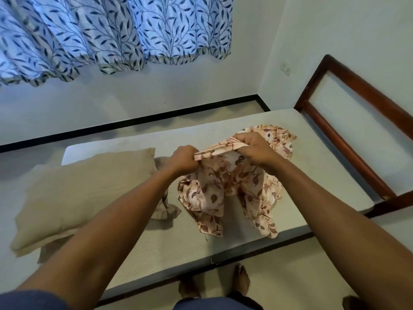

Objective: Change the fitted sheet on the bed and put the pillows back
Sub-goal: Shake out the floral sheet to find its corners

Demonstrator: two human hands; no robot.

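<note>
**Floral sheet gathered up over a bare mattress**

The bed (335,182) stands stripped, its pale mattress (169,247) bare and running from the near left toward the far right, where a dark wooden headboard (348,135) rises against the white wall (156,101). A blue leaf-patterned curtain (107,32) hangs along the far wall, stopping short of the floor, and a wall switch (286,67) sits high in the right corner. On the left part of the mattress lies a tan pillow (73,193), with more tan fabric crumpled at its right edge.

The person stands at the near side of the bed, bare feet (241,280) on the floor, both arms stretched out over the mattress. The left hand (184,158) is closed into a fist around one edge of the peach floral sheet (210,198). The right hand (252,151), just beside it, is also curled tight, pinching the same edge, which is pulled taut between the two. The rest of the sheet hangs bunched from the hands, its lower folds resting on the middle of the mattress, just right of the pillow.
</note>
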